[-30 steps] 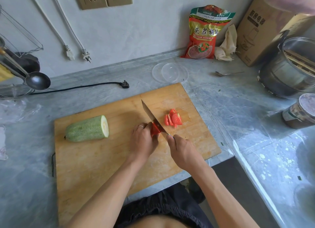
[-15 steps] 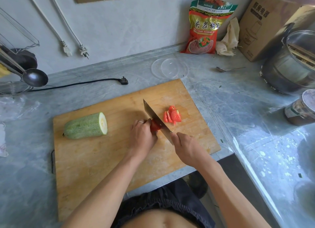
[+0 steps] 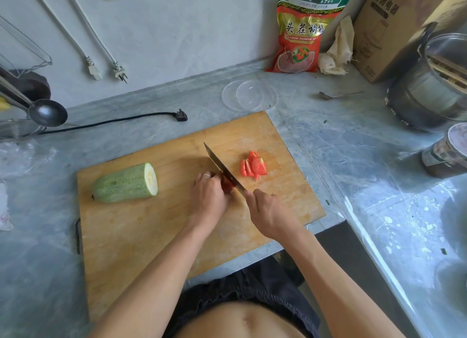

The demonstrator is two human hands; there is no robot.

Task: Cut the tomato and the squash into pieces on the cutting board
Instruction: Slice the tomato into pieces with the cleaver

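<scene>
Gripping knife (image 3: 223,168), right fingers (image 3: 255,198) | left fingers (image 3: 214,179) pinching tomato (image 3: 227,183) | bag (image 3: 300,29) reads "CHINESE"

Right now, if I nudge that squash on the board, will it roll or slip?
Probably rolls: the squash lies on its rounded side on the cutting board. Its flat cut end faces right, so it would likely stand steadier upended. The exposed flesh may be slippery.

No sleeves here, both forearms are bare right down to the wrists. There's a thin silver ring (image 3: 206,176) on the left hand (image 3: 208,198), dark gathered shorts (image 3: 252,287) at the waist, and a bare midriff.
</scene>
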